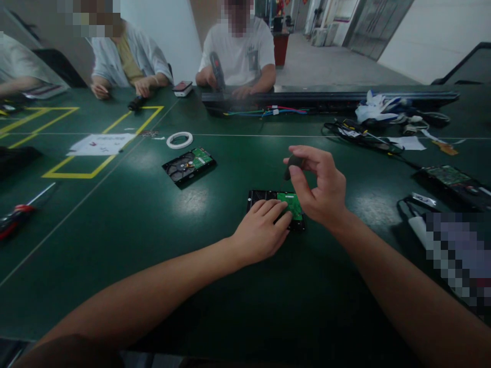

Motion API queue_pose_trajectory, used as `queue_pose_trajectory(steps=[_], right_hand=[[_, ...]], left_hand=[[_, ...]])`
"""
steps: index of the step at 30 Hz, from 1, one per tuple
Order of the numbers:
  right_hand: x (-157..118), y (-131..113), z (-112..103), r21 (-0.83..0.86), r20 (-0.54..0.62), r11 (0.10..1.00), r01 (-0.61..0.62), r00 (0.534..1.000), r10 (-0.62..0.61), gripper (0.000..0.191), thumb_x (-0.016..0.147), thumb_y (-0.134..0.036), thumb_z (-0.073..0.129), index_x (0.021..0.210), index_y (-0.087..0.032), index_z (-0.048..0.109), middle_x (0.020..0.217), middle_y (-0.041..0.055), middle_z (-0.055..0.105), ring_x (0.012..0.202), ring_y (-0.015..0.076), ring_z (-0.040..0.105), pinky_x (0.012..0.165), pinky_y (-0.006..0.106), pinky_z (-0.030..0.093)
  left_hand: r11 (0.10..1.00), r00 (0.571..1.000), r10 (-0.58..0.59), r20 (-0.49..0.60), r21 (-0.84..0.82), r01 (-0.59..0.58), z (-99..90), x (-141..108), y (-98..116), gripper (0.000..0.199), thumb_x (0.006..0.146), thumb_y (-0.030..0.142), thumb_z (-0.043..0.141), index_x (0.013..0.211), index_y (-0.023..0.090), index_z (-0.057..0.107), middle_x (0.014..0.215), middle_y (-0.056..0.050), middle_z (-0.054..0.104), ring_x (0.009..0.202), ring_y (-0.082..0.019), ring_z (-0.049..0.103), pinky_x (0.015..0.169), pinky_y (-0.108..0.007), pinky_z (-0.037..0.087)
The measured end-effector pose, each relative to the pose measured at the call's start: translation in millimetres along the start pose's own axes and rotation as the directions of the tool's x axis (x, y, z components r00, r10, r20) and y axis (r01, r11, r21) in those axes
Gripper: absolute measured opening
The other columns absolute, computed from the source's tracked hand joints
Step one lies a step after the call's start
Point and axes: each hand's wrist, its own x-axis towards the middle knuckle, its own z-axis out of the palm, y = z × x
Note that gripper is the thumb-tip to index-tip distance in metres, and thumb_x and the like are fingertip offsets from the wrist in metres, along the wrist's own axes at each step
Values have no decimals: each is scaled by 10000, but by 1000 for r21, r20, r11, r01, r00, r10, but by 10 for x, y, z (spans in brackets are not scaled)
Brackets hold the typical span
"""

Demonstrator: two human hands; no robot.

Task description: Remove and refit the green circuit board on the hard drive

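A hard drive (295,202) lies on the green table in front of me, its green circuit board facing up. My left hand (263,227) rests across its near side, fingers curled over the board and thumb out of sight. Above the drive's right end, my right hand (322,184) is raised off the table. Its thumb and fingers pinch a small dark rounded piece (293,166), whose kind I cannot make out. A second hard drive (190,166) sits apart, farther left, also board side up.
A white tape roll (179,140), a paper sheet (102,144) and a red-black screwdriver (19,217) lie leftward. At right are cables (364,135) and another circuit-board device (452,181). Across the table, a person (240,56) holds a dark tool; others sit at left.
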Motion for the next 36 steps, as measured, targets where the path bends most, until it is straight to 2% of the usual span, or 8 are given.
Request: queue_pose_trajectory(steps=[4, 9, 13, 18, 21, 25, 31, 36], right_hand=[[3, 1, 15, -17, -27, 1000, -6, 1000, 6, 342, 1021, -262, 639, 1349, -304, 555, 1338, 81, 719, 1037, 239, 790, 895, 419, 676], [-21, 2, 30, 51, 6, 997, -50, 999, 49, 419, 1055, -254, 559, 1464, -302, 480, 1458, 113, 652, 1115, 252, 779, 926, 426, 669], [-14, -7, 18, 68, 27, 997, -34, 999, 32, 410, 1067, -259, 520, 1471, -316, 481, 1508, 112, 615, 1153, 262, 756, 961, 467, 657], [34, -37, -23, -110, -15, 993, 44, 999, -46, 355, 1052, -242, 516, 1388, -329, 593, 1303, 104, 652, 1216, 305, 664, 975, 547, 632], [47, -48, -29, -136, -42, 989, 62, 997, -69, 358, 1039, -219, 535, 1378, -306, 606, 1241, 109, 642, 1163, 294, 655, 900, 510, 654], [25, -18, 1, -92, -60, 995, 34, 997, -40, 363, 999, -263, 661, 1354, -301, 593, 1237, 78, 676, 1045, 257, 716, 831, 444, 674], [-24, 30, 38, 31, -69, 999, -12, 998, 14, 428, 988, -238, 696, 1383, -317, 550, 1331, 62, 697, 1014, 224, 780, 892, 413, 678], [-17, 9, 8, 11, -18, 1000, -22, 1000, 23, 427, 1008, -239, 651, 1417, -309, 555, 1310, 78, 702, 1069, 250, 780, 928, 435, 673]], left_hand=[[1000, 1000, -4, 1, 15, 4, -5, 1, 7, 344, 1064, 313, 544, 1369, 174, 620, 1478, -166, 619, 1390, -350, 563, 1137, -521, 469], [1000, 1000, 7, -4, 24, -7, -2, -1, 9, 356, 1072, 312, 526, 1374, 148, 619, 1478, -173, 617, 1378, -353, 567, 1138, -517, 465], [1000, 1000, 3, -5, 22, -2, 9, -5, 2, 354, 1071, 315, 524, 1378, 164, 615, 1481, -170, 612, 1391, -349, 561, 1142, -519, 462], [1000, 1000, -1, 0, 17, 1, 18, -6, -5, 359, 1080, 317, 508, 1386, 161, 610, 1483, -171, 610, 1401, -348, 554, 1153, -525, 453], [1000, 1000, 8, 0, 20, -8, 22, -6, -8, 369, 1079, 321, 509, 1387, 143, 610, 1488, -179, 606, 1398, -352, 554, 1158, -522, 449], [1000, 1000, 8, -8, 25, -8, 23, -5, -7, 359, 1068, 313, 536, 1380, 153, 614, 1476, -171, 616, 1388, -348, 562, 1152, -521, 454], [999, 999, 13, -29, 31, -12, 28, -10, -3, 357, 1075, 316, 535, 1370, 135, 622, 1464, -174, 622, 1385, -348, 563, 1141, -514, 463], [999, 999, 16, -35, 31, -15, 30, -6, -6, 359, 1071, 314, 540, 1373, 137, 619, 1462, -173, 624, 1374, -346, 569, 1142, -520, 462]])
